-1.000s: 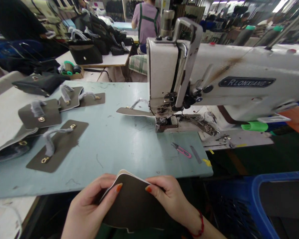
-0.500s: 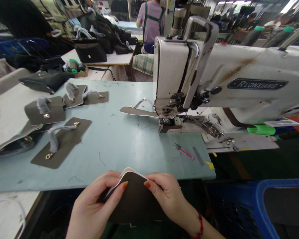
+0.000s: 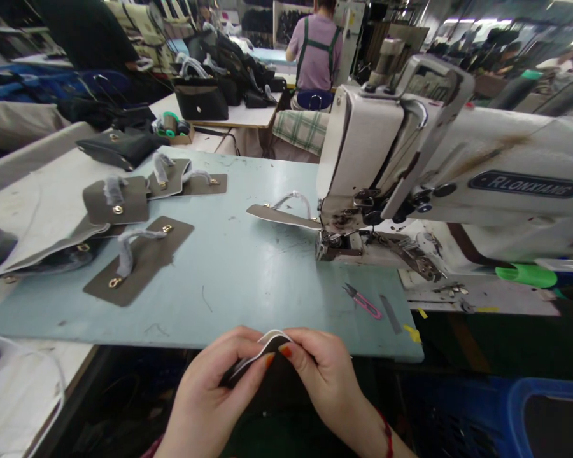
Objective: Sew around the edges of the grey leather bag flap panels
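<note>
Sewing workshop benches run back into the distance behind a pale blue-green surface [image 3: 248, 286]; white cloth [image 3: 38, 184] lies along its left side, and a black leather handbag [image 3: 121, 147] sits near the far edge; three taupe leather panels [image 3: 138, 267] with brass rings and grey strap loops lie on the left of the surface, two of them overlapping or nearly so; further back, a co-worker [image 3: 315, 51] in a lilac shirt and green apron straps sits facing away.

At the bottom centre, the left hand [image 3: 219, 388] and the right hand [image 3: 325, 375] hold a dark leather piece [image 3: 253, 366] just off the near edge of the surface, above the dark floor; it bends into a curve, showing a pale edge; the fingers [image 3: 286, 351] of both hands are clamped on it, close together; a red cord bracelet [image 3: 386, 432] circles the right wrist.

To the right, another taupe strip [image 3: 281, 216] reaches under the presser foot [image 3: 332, 245] of a white RLONXIANG sewing machine [image 3: 458, 159]; pink thread snips [image 3: 363, 302] lie on the surface nearby; a blue plastic crate [image 3: 549, 407] sits below, at the right.
</note>
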The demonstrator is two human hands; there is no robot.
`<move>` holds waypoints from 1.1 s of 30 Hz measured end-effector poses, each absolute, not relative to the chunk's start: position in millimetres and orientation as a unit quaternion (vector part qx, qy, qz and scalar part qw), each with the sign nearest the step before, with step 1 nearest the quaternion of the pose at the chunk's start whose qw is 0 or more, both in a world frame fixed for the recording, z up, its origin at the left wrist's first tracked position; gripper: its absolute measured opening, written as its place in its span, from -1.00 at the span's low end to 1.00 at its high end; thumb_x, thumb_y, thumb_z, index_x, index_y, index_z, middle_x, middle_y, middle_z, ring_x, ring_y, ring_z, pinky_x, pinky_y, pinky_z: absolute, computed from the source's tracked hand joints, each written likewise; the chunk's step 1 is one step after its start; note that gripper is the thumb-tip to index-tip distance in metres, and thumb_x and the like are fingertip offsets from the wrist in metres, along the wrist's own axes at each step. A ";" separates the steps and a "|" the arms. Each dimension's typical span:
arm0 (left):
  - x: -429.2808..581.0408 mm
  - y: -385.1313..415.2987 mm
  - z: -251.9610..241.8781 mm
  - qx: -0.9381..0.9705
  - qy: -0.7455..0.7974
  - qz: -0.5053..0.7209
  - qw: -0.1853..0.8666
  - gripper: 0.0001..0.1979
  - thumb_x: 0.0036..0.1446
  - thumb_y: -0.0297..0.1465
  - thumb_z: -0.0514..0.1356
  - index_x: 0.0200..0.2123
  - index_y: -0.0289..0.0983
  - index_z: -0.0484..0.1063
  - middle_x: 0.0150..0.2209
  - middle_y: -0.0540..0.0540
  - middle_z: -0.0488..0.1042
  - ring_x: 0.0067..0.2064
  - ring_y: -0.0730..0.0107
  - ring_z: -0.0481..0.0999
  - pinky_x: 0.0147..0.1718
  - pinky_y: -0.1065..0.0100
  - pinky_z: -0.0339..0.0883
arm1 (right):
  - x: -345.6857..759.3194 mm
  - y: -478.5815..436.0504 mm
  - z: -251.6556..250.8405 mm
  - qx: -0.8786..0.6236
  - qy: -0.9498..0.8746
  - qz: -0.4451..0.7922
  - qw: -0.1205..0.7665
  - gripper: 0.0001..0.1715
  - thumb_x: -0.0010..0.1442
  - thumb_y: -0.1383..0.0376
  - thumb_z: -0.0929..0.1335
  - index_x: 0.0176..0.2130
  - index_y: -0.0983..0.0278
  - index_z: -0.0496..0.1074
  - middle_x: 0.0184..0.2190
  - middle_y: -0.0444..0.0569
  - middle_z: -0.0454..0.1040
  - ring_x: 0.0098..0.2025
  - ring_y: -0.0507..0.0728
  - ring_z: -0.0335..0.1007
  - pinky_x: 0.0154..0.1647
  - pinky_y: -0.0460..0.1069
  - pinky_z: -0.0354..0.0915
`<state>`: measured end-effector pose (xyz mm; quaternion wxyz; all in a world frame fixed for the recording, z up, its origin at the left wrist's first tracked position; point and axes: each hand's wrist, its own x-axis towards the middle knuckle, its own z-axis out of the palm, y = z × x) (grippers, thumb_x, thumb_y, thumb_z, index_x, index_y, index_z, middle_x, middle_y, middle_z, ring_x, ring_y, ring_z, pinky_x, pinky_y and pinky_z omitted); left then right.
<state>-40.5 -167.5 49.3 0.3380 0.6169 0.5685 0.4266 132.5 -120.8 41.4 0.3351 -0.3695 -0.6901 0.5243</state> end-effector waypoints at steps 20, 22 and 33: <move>-38.4 -159.1 51.7 0.579 0.575 0.382 0.434 -0.78 0.27 -0.30 0.10 -0.38 -0.22 0.45 -0.42 0.01 0.43 -0.36 0.44 0.43 -0.36 0.45 0.27 | 138.4 -124.8 34.6 -0.405 -0.687 0.507 0.327 -0.68 0.36 0.19 0.27 -0.32 0.27 0.52 -0.47 -0.10 0.51 -0.43 0.04 0.40 -0.42 -0.13 0.20; -36.1 -160.8 49.8 0.595 0.570 0.381 0.420 -0.79 0.29 -0.32 0.08 -0.37 -0.22 0.43 -0.42 0.01 0.41 -0.36 0.44 0.42 -0.35 0.44 0.27 | 137.9 -125.2 33.8 -0.407 -0.686 0.503 0.333 -0.73 0.36 0.20 0.28 -0.27 0.27 0.49 -0.42 -0.10 0.52 -0.38 0.04 0.41 -0.38 -0.13 0.22; -34.2 -160.7 46.0 0.687 0.532 0.332 0.367 -0.75 0.29 -0.38 0.05 -0.46 -0.25 0.34 -0.48 0.03 0.34 -0.43 0.48 0.38 -0.43 0.48 0.24 | 127.0 -127.9 28.2 -0.412 -0.747 0.362 0.376 -0.61 0.39 0.22 0.21 -0.43 0.29 0.39 -0.57 -0.13 0.38 -0.52 0.00 0.27 -0.47 -0.10 0.06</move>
